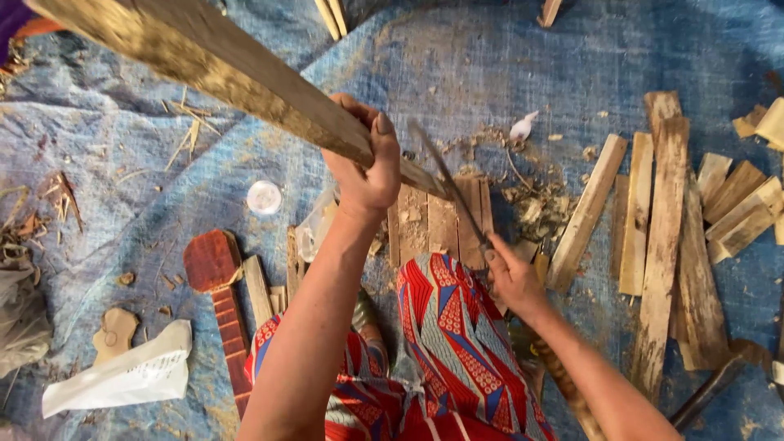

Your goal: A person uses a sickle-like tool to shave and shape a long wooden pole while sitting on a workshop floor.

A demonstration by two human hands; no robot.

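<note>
Left hand [366, 171] wrapped tight around long rough plank [220, 69], fingers closed over its edge. Plank slants from upper left down to short boards [441, 220] lying on blue tarp [122, 163]; lower end rests there. Right hand [513, 278] fisted on handle of long thin blade [445, 175]; blade tip close beside plank near left hand, contact unclear. Cut wood strips [653, 237] lie in row right of hand. Red patterned cloth [457, 351] over lap. Reddish carved wooden piece [216, 278] and white paper [122, 376] at lower left.
</note>
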